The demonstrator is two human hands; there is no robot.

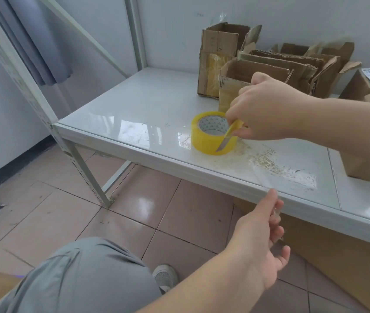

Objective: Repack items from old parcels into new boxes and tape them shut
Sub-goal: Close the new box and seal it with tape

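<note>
Evidently, step: tape strip (265,179) was being cut off the roll (202,141).
Right hand (267,109): gripped knife (228,135), blade at roll.
Left hand (263,233): pinched strip's free end.
Next: likely needed a taut, clean slice.

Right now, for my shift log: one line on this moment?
right hand: grips knife, blade over tape roll | left hand: at shelf edge, hold unclear | boxes behind: open
</note>
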